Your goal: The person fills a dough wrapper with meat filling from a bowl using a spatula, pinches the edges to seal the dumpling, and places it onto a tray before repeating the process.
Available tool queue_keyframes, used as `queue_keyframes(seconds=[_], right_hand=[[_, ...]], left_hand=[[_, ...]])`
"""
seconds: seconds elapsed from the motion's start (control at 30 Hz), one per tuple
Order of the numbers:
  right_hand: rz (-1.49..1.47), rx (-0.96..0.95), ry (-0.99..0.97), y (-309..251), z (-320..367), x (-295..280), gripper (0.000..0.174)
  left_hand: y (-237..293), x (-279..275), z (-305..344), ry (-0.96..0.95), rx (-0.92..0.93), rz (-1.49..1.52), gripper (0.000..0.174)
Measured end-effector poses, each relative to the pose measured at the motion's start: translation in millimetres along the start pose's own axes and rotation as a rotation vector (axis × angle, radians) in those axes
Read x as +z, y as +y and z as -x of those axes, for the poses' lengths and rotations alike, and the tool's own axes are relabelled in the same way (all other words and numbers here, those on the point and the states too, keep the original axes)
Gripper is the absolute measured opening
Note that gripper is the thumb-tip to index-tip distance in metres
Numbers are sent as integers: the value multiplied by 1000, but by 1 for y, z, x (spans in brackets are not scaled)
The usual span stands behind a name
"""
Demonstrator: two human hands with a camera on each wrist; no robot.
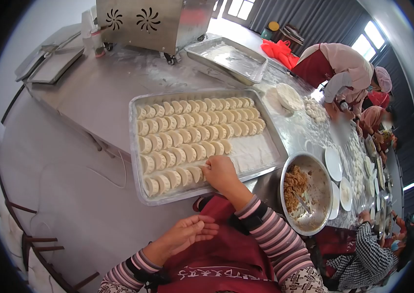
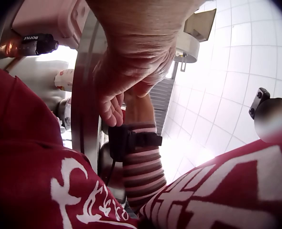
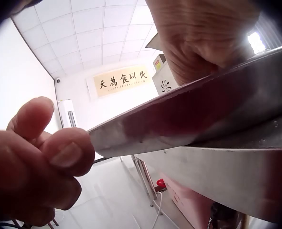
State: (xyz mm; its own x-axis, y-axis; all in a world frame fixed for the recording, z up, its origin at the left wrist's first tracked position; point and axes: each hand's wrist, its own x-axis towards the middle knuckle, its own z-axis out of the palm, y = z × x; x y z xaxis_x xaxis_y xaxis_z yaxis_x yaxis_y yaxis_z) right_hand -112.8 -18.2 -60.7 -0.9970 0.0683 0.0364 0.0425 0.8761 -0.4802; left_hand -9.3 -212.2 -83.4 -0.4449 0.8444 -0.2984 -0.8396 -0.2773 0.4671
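A large metal tray (image 1: 260,151) holds rows of crescent-shaped dumplings (image 1: 187,119) on a floured bottom. My right hand (image 1: 222,175) reaches over the tray's near side, its curled fingers pinching a dumpling at the end of the front row. The fingers hide most of that dumpling. In the right wrist view the tray's rim covers the right hand's fingertips. My left hand (image 1: 190,232) hovers in front of the maroon apron (image 1: 212,263), fingers loosely bent and holding nothing. The left wrist view shows it too, beside the tray's outer edge (image 2: 88,90).
Right of the tray stands a metal bowl (image 1: 321,215) with brown filling (image 1: 295,188) and a utensil. White plates (image 1: 334,163) and dough pieces (image 1: 316,108) lie farther along the table. Another tray (image 1: 231,61) and a steel machine (image 1: 143,24) are behind. Several people work at the right.
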Motion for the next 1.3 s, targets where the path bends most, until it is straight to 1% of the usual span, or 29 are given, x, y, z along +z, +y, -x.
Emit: queue_keyframes(seconds=[0.07,0.13,0.2,0.23,0.3,0.37,0.43,0.47,0.5,0.57,0.63,0.67,0.73,0.77,0.87,0.9,0.97,1.17,1.3], right_hand=[[7,-8,6,-3,5,-7,22],[19,-51,131,-8,16,-21,20],[-7,-55,163,-23,40,-41,21],[-21,-53,202,-27,53,-54,25],[-38,-136,199,-26,86,-70,22],[-69,-218,228,-21,128,-89,19],[-105,-220,214,-10,169,-103,18],[-73,-188,270,-3,185,-109,18],[-108,-185,302,6,206,-115,15],[-148,-187,349,20,244,-129,12],[-211,-85,366,35,281,-145,15],[-210,-82,383,41,297,-151,15],[-225,46,426,59,325,-157,16],[-225,48,433,68,337,-159,16],[-206,163,486,93,366,-164,15],[-206,160,489,100,373,-165,15],[-238,268,501,112,386,-165,16],[-263,317,567,139,404,-167,15],[-277,360,579,146,406,-170,16]], left_hand=[[1,3,0,5,2,-17,34],[-1,5,0,4,16,-7,35],[-3,7,2,21,22,-30,35],[-3,8,-1,23,24,-54,35],[-1,14,0,55,35,-112,36],[-4,23,-2,56,34,-97,29],[-6,23,-6,45,38,-226,38],[-5,30,-11,-14,16,-260,38],[-6,36,-13,-49,-6,-270,38],[-11,46,-19,-85,-27,-295,39],[-14,55,-29,-147,-54,-411,44],[-15,63,-32,-156,-58,-425,44],[-19,82,-37,-193,-59,-463,40],[-21,90,-41,-198,-61,-469,40],[-25,115,-52,-241,-41,-536,37],[-26,123,-56,-253,-38,-551,36],[-27,137,-64,-273,-36,-572,35],[-29,161,-84,-283,-63,-583,34],[-30,168,-94,-307,-8,-536,33]])
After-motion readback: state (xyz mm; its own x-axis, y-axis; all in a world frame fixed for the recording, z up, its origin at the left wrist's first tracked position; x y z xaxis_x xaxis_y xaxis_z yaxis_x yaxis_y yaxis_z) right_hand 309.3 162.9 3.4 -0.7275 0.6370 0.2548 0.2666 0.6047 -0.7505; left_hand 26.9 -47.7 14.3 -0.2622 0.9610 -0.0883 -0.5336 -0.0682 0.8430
